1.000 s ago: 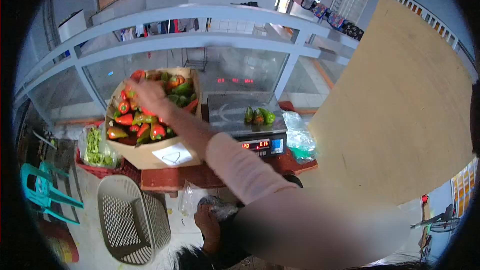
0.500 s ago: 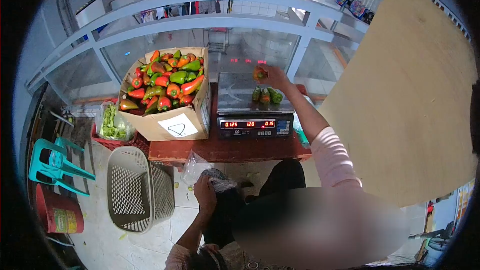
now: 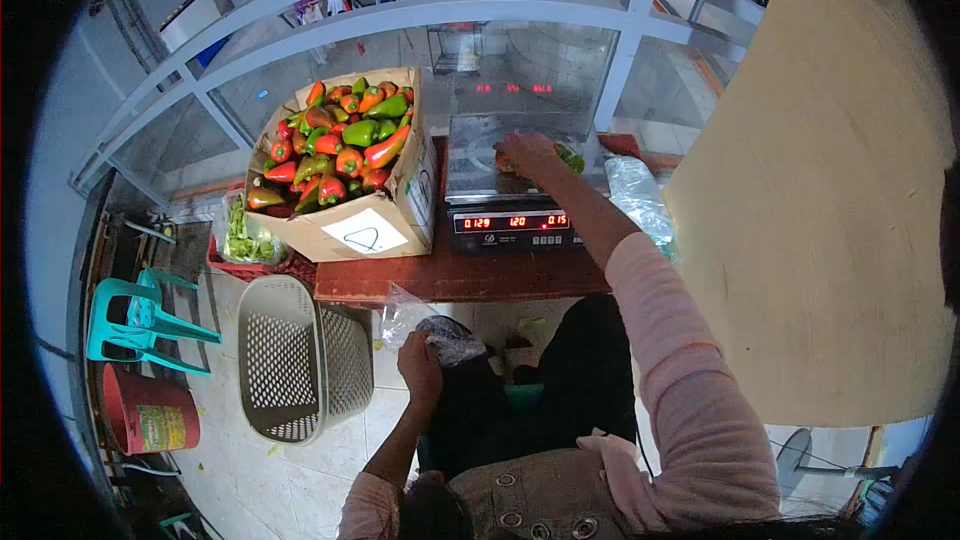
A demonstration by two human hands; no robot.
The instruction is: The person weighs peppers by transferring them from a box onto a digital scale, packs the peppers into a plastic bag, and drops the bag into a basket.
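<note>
My right hand [image 3: 530, 156] is over the steel pan of a digital scale [image 3: 512, 232], its fingers curled down around a reddish pepper [image 3: 502, 161] that is mostly hidden. A green pepper [image 3: 571, 157] lies on the pan just right of the hand. Red digits glow on the scale's front. Down by my left knee, my left hand [image 3: 420, 364] is closed on a clear plastic bag [image 3: 404, 314], which hangs loosely above my leg. Left of the scale, a cardboard box [image 3: 365, 232] is heaped with red, orange and green peppers [image 3: 335, 145].
The scale and box stand on a red wooden table [image 3: 400, 281]. A plastic laundry basket [image 3: 345, 365] is on the floor, near bagged greens [image 3: 245, 235], a teal chair [image 3: 150, 315] and a red bucket [image 3: 150, 410]. Plastic packaging [image 3: 640, 198] lies right of the scale; a plywood sheet [image 3: 810, 210] stands beyond.
My right hand has come down and left onto the scale pan with the reddish pepper. The weight reading went from 0.125 to 0.129. My left hand still grips the bag.
</note>
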